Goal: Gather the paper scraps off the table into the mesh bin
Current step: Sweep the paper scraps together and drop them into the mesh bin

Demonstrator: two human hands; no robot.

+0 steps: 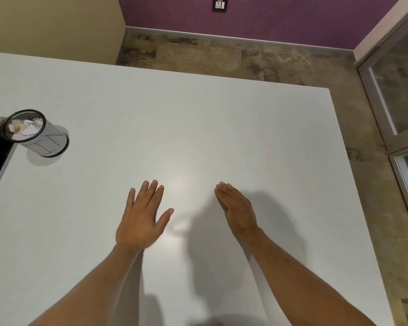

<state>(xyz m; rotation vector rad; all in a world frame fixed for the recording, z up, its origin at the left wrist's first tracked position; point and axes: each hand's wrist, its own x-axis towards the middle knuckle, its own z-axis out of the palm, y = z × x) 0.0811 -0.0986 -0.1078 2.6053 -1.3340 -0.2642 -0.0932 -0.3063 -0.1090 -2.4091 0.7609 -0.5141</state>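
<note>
Apparently final step — head view: paper scraps [25,128] lie inside the mesh bin [34,132] at the white table's [198,128] left edge, none visible on the tabletop. Left hand [140,220] flat, fingers spread; right hand [237,210] edge-on, fingers straight together — both hold nothing. Next move likely only a check for strays.

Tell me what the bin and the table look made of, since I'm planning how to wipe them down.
The mesh bin looks like fine metal mesh with dark rims; you can see the paper scraps through its wall. The table looks like smooth white laminate or painted board with a satin finish: it shows a soft glare and faint hand shadows.
</note>
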